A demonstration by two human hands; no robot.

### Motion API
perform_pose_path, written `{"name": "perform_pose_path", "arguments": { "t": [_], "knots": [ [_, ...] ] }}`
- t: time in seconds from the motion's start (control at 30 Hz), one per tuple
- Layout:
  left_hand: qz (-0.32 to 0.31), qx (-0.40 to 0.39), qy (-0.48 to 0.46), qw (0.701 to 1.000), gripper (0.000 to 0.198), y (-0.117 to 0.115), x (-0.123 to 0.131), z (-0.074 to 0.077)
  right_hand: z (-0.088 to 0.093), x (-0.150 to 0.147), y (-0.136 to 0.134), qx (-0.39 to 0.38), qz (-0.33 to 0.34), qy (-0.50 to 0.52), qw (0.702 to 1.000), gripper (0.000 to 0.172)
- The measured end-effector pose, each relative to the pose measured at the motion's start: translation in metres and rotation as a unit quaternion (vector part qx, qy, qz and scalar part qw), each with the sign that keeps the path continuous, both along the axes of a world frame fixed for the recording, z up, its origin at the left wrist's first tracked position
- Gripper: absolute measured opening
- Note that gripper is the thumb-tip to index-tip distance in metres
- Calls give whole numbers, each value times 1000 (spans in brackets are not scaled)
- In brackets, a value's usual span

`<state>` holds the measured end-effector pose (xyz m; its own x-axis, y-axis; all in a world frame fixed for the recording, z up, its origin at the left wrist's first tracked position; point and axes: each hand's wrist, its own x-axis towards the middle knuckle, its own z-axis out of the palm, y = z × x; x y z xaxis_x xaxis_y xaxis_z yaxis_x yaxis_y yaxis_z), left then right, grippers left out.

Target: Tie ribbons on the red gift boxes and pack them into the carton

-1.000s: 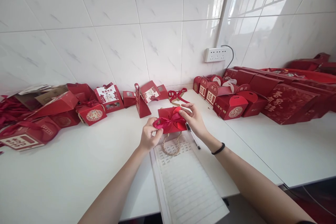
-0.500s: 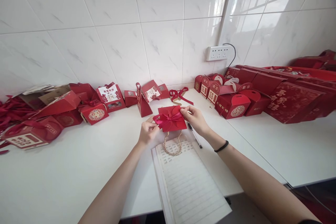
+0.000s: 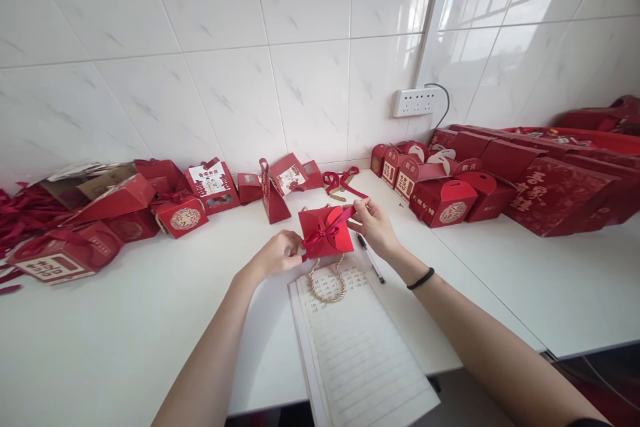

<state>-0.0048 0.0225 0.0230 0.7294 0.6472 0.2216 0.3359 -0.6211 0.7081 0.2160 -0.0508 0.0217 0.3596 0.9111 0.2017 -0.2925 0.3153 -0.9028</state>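
Observation:
In the middle of the table a small red gift box has its petal-shaped flaps folded over. A dark red ribbon is tied in a bow on its top. My left hand pinches a ribbon end at the box's left side. At the upper right, my right hand pinches the other part of the ribbon and draws it away from the knot. A twisted gold cord handle hangs from the box's near side over an open notebook with handwriting at the top.
A pen lies right of the notebook. Red boxes and ribbons crowd the left, including a box with a round emblem. Small handled boxes and large red bags stand at the right. A power strip is on the wall.
My left hand has shifted down and left, and my right hand has lifted a ribbon end off the box. The box has turned slightly and shows more of its flaps.

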Motion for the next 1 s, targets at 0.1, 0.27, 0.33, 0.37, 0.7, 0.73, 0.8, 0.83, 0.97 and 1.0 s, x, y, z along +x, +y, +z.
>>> {"name": "perform_pose_path", "arguments": {
  "t": [0.1, 0.27, 0.33, 0.37, 0.7, 0.73, 0.8, 0.83, 0.97, 1.0],
  "knots": [
    [66, 95, -115, 987, 16, -3, -1, 6, 2, -3, -1, -1, -7, -16, 1000, 52],
    [41, 327, -193, 924, 23, -27, 19, 14, 2, -9, -1, -2, -8, -16, 1000, 54],
    [42, 381, -141, 913, 18, -35, 28, 14, 2, -10, -2, 2, -1, -23, 1000, 53],
    [52, 397, -126, 908, 14, -37, 31, 13, 2, -10, -3, 2, 2, -27, 1000, 53],
    [117, 375, -189, 900, 5, -20, 27, 1, 11, -1, -8, -62, 29, -152, 986, 56],
    [128, 365, -193, 902, 5, -19, 27, 1, 13, 2, -9, -67, 33, -191, 979, 55],
    [148, 348, -199, 904, 6, -18, 27, 0, 17, 7, -12, -68, 44, -274, 958, 52],
    [155, 342, -201, 905, 6, -18, 27, -1, 19, 10, -14, -66, 49, -309, 948, 50],
    [163, 341, -200, 904, 7, -17, 26, -2, 23, 13, -20, -71, 51, -380, 921, 47],
    [161, 347, -201, 902, 7, -16, 26, -2, 23, 12, -21, -75, 53, -390, 916, 46]
  ]
}}
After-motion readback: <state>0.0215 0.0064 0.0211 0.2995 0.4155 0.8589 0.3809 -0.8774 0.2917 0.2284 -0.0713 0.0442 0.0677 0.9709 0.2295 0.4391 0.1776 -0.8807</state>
